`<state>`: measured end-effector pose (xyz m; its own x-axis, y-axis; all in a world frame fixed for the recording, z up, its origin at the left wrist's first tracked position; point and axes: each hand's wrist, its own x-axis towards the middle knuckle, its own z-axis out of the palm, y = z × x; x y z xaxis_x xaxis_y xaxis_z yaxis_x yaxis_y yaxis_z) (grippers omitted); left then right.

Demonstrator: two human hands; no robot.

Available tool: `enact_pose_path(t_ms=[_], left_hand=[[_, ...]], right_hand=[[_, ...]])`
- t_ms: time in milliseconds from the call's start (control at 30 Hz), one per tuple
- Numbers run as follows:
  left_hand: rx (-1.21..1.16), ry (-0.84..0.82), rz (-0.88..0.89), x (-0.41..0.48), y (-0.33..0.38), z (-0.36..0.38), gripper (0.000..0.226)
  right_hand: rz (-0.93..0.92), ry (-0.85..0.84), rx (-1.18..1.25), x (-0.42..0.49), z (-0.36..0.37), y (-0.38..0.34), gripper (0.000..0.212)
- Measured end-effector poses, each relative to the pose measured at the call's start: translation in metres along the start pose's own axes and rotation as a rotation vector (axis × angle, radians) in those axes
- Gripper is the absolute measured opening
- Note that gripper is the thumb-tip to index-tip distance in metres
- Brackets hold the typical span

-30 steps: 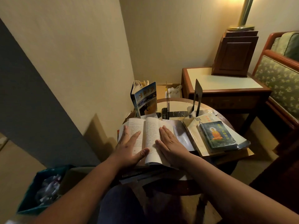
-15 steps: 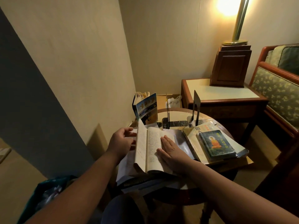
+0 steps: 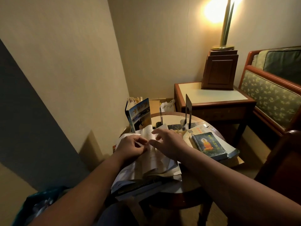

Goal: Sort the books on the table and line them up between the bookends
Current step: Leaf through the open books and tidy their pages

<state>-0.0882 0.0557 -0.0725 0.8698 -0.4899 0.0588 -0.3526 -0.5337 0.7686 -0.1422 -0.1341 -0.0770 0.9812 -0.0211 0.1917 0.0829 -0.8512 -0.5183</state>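
The left hand is clamped on the open book: its fingers are curled and pinch the page edge at the centre fold. The right hand is held over the right-hand pages with fingers spread apart and slightly bent, gripping nothing. Its thumb points toward the left hand. Motion blur prevents confirming whether the fingertips touch the paper.

The open book has pale, creased pages carrying fine lines of print. It lies on a loose pile of papers at the near edge of the round table. The fold runs between the two hands, and the lower half of the book extends toward the viewer, below both wrists.

At the right side of the table, just beside the right forearm, a dark blue book lies flat on top of a cream book. At the far left of the table a book with a blue and yellow cover stands upright, its pages fanned. Two bookends stand at the far side of the table, apart from each other: the left bookend is seen edge-on, and the right bookend is dark.

Legibility:
- Open book: print too blurred to read.
- Dark blue book: orange seated figure with yellow characters, too small to read.
- Cream book: one large dark character at the corner, partly covered.
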Motion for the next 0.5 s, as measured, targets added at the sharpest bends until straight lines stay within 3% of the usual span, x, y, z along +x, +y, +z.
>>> enact_pose_path(t_ms=[167, 333, 500], left_hand=[[0.054, -0.03, 0.054, -0.001, 0.003, 0.003, 0.014], [0.109, -0.001, 0.11, -0.003, -0.002, 0.003, 0.015], [0.317, 0.13, 0.273, -0.008, -0.022, -0.006, 0.022]], right_hand=[[-0.017, -0.134, -0.051, 0.001, 0.004, 0.0, 0.034], [-0.035, -0.121, -0.197, -0.005, 0.003, -0.002, 0.033], [-0.132, -0.121, -0.265, -0.009, 0.001, -0.009, 0.032]])
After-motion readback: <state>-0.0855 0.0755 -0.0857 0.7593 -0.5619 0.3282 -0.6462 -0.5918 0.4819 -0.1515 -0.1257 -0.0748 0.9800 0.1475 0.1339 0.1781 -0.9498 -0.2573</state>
